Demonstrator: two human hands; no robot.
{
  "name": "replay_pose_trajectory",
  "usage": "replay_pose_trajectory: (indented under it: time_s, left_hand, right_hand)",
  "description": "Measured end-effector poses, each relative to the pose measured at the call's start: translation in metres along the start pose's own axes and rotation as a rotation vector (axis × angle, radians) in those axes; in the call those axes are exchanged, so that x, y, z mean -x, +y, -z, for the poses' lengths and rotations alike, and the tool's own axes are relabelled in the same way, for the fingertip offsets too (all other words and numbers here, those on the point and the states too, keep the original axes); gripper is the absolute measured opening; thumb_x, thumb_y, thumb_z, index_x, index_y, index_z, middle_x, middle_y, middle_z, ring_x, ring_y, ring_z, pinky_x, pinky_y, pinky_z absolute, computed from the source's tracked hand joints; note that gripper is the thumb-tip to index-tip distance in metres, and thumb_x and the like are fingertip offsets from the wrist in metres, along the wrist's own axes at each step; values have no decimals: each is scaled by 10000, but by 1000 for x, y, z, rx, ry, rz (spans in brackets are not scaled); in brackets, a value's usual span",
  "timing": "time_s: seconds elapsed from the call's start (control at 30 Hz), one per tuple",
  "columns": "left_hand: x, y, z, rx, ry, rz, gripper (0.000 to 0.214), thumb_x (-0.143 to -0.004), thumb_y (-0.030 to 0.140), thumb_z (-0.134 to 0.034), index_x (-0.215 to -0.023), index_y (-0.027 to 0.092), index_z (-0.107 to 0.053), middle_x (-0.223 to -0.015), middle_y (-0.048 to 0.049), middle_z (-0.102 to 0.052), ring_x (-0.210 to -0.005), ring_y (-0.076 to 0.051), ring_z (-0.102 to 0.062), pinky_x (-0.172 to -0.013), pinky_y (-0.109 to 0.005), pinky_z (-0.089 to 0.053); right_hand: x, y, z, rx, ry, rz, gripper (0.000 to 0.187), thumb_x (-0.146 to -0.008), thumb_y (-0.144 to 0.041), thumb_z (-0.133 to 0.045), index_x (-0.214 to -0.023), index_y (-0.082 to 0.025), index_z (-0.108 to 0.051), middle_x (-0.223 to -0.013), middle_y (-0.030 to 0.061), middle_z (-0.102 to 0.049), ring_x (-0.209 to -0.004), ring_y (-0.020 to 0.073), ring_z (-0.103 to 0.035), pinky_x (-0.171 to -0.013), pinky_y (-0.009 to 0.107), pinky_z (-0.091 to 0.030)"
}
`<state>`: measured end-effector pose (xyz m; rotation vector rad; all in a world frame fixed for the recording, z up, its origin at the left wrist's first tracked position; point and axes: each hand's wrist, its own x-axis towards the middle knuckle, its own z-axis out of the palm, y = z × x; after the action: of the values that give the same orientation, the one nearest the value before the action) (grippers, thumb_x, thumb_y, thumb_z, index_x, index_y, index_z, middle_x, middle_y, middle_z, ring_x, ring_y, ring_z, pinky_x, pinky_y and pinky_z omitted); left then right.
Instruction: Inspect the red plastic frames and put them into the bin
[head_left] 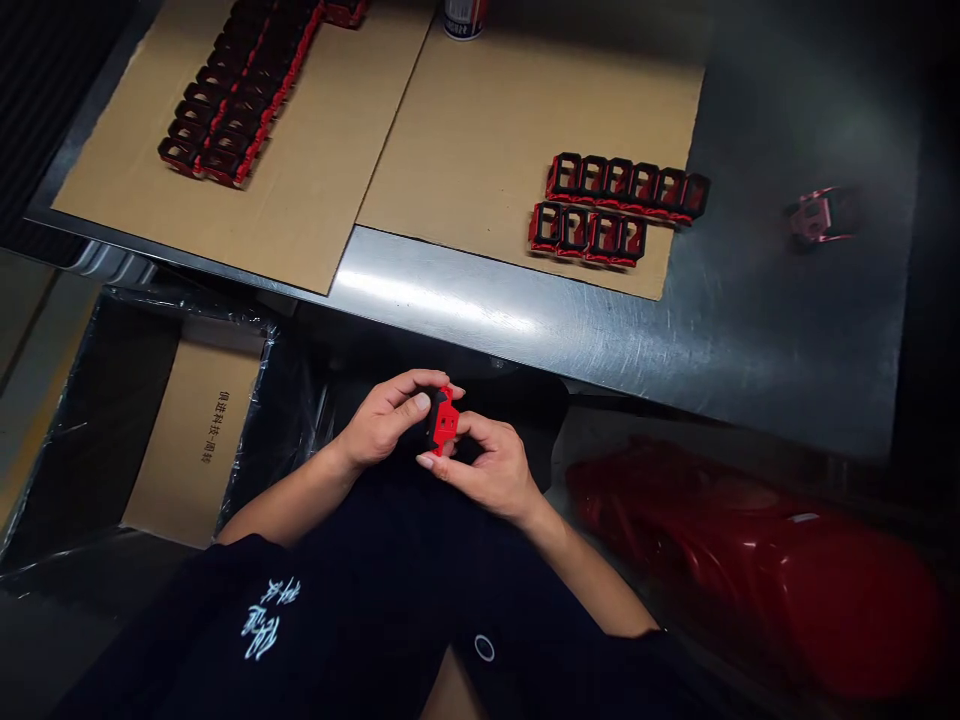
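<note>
A small red and black plastic part (444,422) is held between both hands in front of my body, below the table edge. My left hand (388,415) grips its black side, thumb on the near face. From the right, my right hand (491,462) pinches the red side near its lower end. Similar red and black parts stand in two short rows (626,190) on cardboard at the right. A longer double row (236,105) of them lies at the upper left. A single loose part (821,215) sits apart on the bare metal at the far right, blurred.
Two cardboard sheets (450,180) cover much of the metal table (480,305). A can (463,18) stands at the back. Left below the table is a plastic-lined bin with cardboard (191,430) inside. A large glossy red object (810,570) lies at the lower right.
</note>
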<state>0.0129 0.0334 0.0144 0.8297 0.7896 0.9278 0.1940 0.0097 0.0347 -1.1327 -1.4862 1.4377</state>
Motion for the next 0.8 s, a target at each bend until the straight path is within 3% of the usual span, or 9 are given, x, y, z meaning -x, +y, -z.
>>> replay_pose_trajectory:
  time_s: [0.1, 0.2, 0.33, 0.43, 0.5, 0.6, 0.73, 0.8]
  left_hand:
    - [8, 4, 6, -85, -112, -25, 434, -914, 380, -689, -1321, 242, -625, -1290, -115, -708, -1115, -234, -700, -968, -362, -549]
    - [12, 11, 6, -225, -172, -8, 588, -859, 320, -741, -1407, 247, -541, -1342, -137, -670, -1055, -232, -713, -918, -356, -561]
    - [15, 17, -1, -374, -147, 9, 662, -825, 252, -760, -1425, 234, -483, -1190, -113, -715, -958, -202, -717, -809, -299, -560]
    - [15, 17, -4, -432, -130, -1, 650, -831, 268, -754, -1416, 216, -475, -1074, -93, -730, -926, -199, -712, -743, -273, -550]
    - [15, 17, -4, -491, -119, -27, 658, -818, 268, -763, -1411, 214, -483, -1120, -102, -717, -905, -190, -702, -711, -263, -542]
    - [16, 16, -4, -579, -133, -63, 661, -802, 240, -759, -1408, 227, -496, -1202, -105, -686, -855, -160, -677, -693, -259, -544]
    - [18, 18, -4, -681, -194, -108, 641, -788, 204, -742, -1387, 238, -517, -1183, -79, -680, -820, -137, -650, -681, -248, -555]
    - [18, 20, -5, -730, -208, -149, 624, -792, 209, -732, -1378, 239, -519, -1183, -77, -678, -830, -141, -655, -671, -243, -558]
  right_hand:
    - [1, 5, 0, 21, 21, 55, 195, -776, -270, -834, -756, -208, -650, -640, -27, -668, -561, 123, -608, -580, 245, -529]
    - [2, 8, 0, 20, 22, 61, 151, -773, -226, -809, -757, -205, -661, -650, -23, -673, -583, 131, -627, -594, 246, -527]
    - [2, 8, 2, -10, -5, 65, 102, -756, -132, -732, -787, -204, -668, -700, -25, -670, -616, 126, -617, -645, 253, -522]
    - [3, 8, 6, -119, -95, -13, 127, -774, -147, -732, -875, -206, -684, -750, -20, -663, -640, 122, -597, -652, 253, -513]
    - [5, 9, 9, -242, -136, -87, 139, -793, -214, -756, -913, -207, -685, -750, -21, -643, -645, 122, -577, -648, 257, -503]
    - [8, 10, 11, -389, -108, -204, 176, -798, -328, -798, -850, -201, -687, -683, -35, -586, -609, 112, -524, -618, 256, -468]
    - [5, 10, 12, -426, -75, -334, 290, -773, -413, -845, -690, -188, -681, -610, -31, -574, -568, 111, -491, -589, 267, -436]
    - [1, 11, 13, -475, 13, -352, 321, -775, -449, -837, -664, -189, -685, -562, -35, -570, -526, 103, -466, -555, 258, -409]
